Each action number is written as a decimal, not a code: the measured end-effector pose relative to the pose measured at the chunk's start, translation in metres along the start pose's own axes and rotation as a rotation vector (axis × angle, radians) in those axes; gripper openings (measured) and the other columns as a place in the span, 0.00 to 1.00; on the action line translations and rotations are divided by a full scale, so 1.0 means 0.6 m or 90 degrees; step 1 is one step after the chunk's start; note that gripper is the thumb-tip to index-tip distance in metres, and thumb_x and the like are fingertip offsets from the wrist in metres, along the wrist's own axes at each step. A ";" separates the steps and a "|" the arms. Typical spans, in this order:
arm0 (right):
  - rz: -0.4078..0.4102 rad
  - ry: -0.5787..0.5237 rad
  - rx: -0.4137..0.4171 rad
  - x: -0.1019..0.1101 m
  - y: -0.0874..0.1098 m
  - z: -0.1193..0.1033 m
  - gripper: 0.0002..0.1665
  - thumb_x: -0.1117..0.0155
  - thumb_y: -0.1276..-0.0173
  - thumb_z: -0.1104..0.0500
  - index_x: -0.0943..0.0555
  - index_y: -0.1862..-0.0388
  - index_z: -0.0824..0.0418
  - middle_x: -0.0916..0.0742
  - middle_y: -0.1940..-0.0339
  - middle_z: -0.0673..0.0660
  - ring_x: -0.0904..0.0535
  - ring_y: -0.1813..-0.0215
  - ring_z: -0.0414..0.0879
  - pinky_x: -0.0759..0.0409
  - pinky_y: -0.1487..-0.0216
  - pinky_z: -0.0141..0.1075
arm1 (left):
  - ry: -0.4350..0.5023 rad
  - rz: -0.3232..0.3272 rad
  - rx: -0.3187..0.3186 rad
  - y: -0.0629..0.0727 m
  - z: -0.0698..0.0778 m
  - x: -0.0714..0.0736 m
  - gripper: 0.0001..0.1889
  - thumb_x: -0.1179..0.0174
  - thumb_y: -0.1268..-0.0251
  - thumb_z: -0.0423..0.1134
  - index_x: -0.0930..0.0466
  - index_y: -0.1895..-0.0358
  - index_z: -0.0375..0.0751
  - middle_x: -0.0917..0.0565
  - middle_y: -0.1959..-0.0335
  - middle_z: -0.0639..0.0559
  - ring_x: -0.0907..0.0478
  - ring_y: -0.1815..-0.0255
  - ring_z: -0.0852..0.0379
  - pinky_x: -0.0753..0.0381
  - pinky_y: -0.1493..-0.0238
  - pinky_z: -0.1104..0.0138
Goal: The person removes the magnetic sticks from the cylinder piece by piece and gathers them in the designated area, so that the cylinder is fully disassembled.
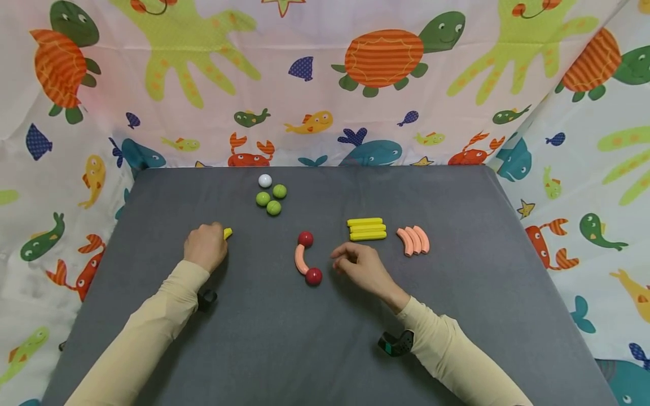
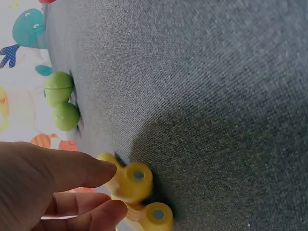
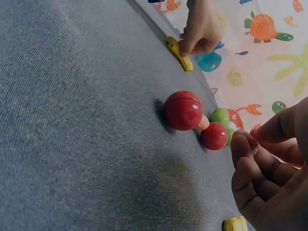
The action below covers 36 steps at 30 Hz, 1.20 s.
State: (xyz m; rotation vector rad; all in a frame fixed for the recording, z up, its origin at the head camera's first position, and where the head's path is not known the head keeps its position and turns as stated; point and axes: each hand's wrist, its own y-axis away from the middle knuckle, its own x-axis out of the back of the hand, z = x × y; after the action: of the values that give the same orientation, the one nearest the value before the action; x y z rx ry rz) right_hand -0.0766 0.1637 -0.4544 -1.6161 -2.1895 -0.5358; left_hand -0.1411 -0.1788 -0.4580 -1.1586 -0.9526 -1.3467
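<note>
At the left of the table, my left hand (image 1: 205, 247) pinches a yellow piece (image 1: 228, 232). In the left wrist view, thumb and fingers lie against yellow pieces (image 2: 138, 185) with round, grey-centred ends; how many are held is partly hidden. My right hand (image 1: 361, 269) hovers with loosely bent fingers, and nothing shows between them. Just left of it, a curved pink piece (image 1: 301, 259) lies between a red ball (image 1: 306, 239) and a nearer red ball (image 1: 313, 276), touching both.
Toward the back lie three green balls (image 1: 273, 208) and a white ball (image 1: 265, 180). Right of centre are three yellow sticks (image 1: 367, 229) side by side, then three curved pink pieces (image 1: 413, 241). A printed cloth (image 1: 304, 141) hangs behind the grey table (image 1: 284, 349).
</note>
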 end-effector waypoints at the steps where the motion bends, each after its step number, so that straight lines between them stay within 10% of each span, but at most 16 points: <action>1: 0.004 0.021 0.011 -0.003 0.000 0.001 0.11 0.45 0.30 0.64 0.17 0.54 0.62 0.13 0.67 0.58 0.18 0.68 0.49 0.22 0.68 0.32 | -0.005 0.010 -0.012 0.001 0.002 -0.002 0.06 0.44 0.43 0.27 0.24 0.74 0.26 0.19 0.77 0.26 0.22 0.79 0.30 0.23 0.77 0.43; 4: 0.015 0.124 0.074 -0.021 0.000 0.002 0.11 0.39 0.31 0.60 0.16 0.53 0.60 0.13 0.64 0.55 0.20 0.68 0.42 0.23 0.67 0.31 | -0.003 0.037 -0.092 0.003 0.022 -0.009 0.05 0.40 0.44 0.29 0.25 0.74 0.29 0.19 0.77 0.32 0.21 0.77 0.34 0.22 0.74 0.46; 10: 0.019 0.364 0.217 -0.068 0.003 0.005 0.18 0.30 0.37 0.46 0.17 0.54 0.54 0.18 0.63 0.52 0.26 0.71 0.39 0.27 0.72 0.30 | 0.088 0.042 -0.384 0.017 0.112 -0.035 0.05 0.35 0.40 0.31 0.17 0.62 0.38 0.19 0.66 0.47 0.22 0.64 0.49 0.20 0.60 0.57; 15: 0.034 0.453 0.273 -0.070 0.007 0.011 0.14 0.29 0.38 0.52 0.17 0.56 0.55 0.18 0.65 0.51 0.26 0.71 0.40 0.25 0.72 0.33 | 0.096 0.037 -0.543 0.031 0.172 -0.065 0.06 0.34 0.37 0.37 0.14 0.59 0.42 0.17 0.61 0.52 0.24 0.61 0.54 0.21 0.58 0.64; 36: 0.057 0.483 0.314 -0.051 0.009 0.028 0.04 0.31 0.43 0.61 0.17 0.69 0.53 0.20 0.71 0.52 0.27 0.70 0.44 0.25 0.68 0.35 | 0.107 -0.015 -0.539 0.058 0.214 -0.086 0.10 0.39 0.32 0.42 0.18 0.72 0.46 0.24 0.73 0.53 0.30 0.73 0.60 0.26 0.69 0.70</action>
State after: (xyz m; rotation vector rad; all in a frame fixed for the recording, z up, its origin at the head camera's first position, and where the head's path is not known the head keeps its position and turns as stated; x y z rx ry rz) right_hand -0.0642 0.1486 -0.4838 -1.0117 -1.5129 -0.4370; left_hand -0.0931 -0.0470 -0.4837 -1.6098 -0.2447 -1.9081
